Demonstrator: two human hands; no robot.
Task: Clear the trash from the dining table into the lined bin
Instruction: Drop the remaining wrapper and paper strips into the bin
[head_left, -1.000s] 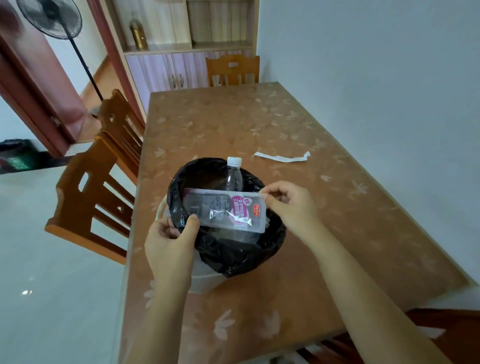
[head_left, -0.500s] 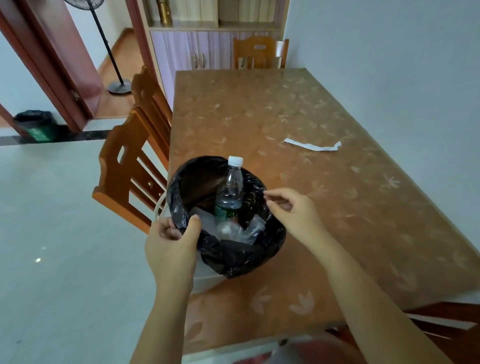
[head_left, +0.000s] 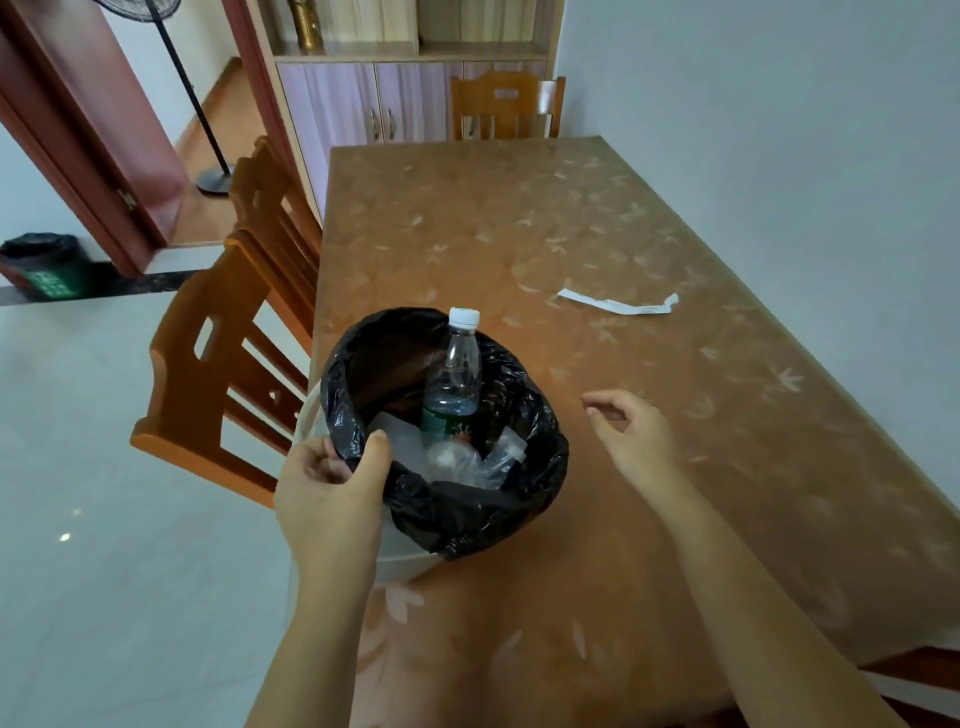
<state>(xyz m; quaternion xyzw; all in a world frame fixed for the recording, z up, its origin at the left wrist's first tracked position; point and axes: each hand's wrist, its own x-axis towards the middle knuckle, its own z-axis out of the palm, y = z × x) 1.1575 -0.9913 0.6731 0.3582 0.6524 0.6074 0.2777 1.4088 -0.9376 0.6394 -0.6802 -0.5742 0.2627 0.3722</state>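
1. The lined bin is held at the dining table's left edge; its black liner rim is pinched by the left hand.
2. A plastic bottle and clear plastic wrappers are seen already inside the bin.
3. The right hand is seen empty, fingers loosely apart, just right of the bin above the table.
4. One paper strip is left on the table, well apart from the bin.
5. Task judged nearly done; only the strip is left to be binned.

Wooden chairs, cabinet, pale walls, glossy tiled floor.
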